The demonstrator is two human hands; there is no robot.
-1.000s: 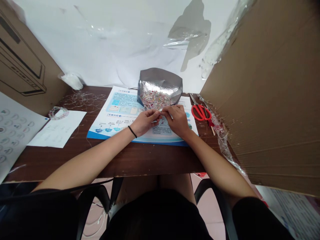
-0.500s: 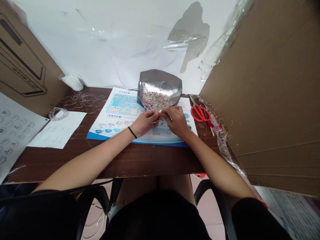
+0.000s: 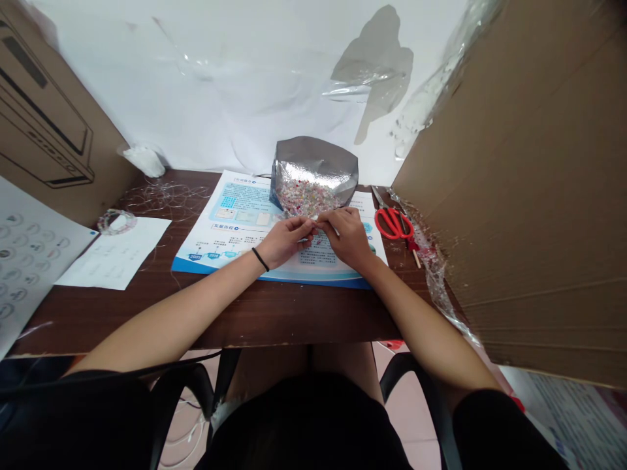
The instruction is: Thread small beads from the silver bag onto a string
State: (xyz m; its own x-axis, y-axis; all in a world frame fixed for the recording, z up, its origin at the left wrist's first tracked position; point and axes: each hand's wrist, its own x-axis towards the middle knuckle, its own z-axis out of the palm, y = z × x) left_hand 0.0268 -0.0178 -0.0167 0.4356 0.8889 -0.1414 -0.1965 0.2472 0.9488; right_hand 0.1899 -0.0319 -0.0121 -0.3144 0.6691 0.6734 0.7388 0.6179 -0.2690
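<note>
Left hand: clenched into a fingertip pinch, meeting the right hand's fingertips above the brochure; a black elastic wristband circles the wrist.
Right hand: also pinching, its fingertips against the left hand's.
Held item: a small pale item shows at the fingertips, too small to identify.
Nearby: a crumpled silver foil pouch stands open just beyond the hands, holding many tiny multicoloured beads.
Beneath: a blue-and-white printed brochure lies under the pouch and hands, on a dark brown wood-grain surface.
Left side: a tangle of fine transparent threads, a loop of beads, a white paper sheet and a white sheet printed with circles.
Right side: red-handled scissors beside crumpled transparent plastic film.
Surrounds: brown cardboard panels stand at the surface's right side.
</note>
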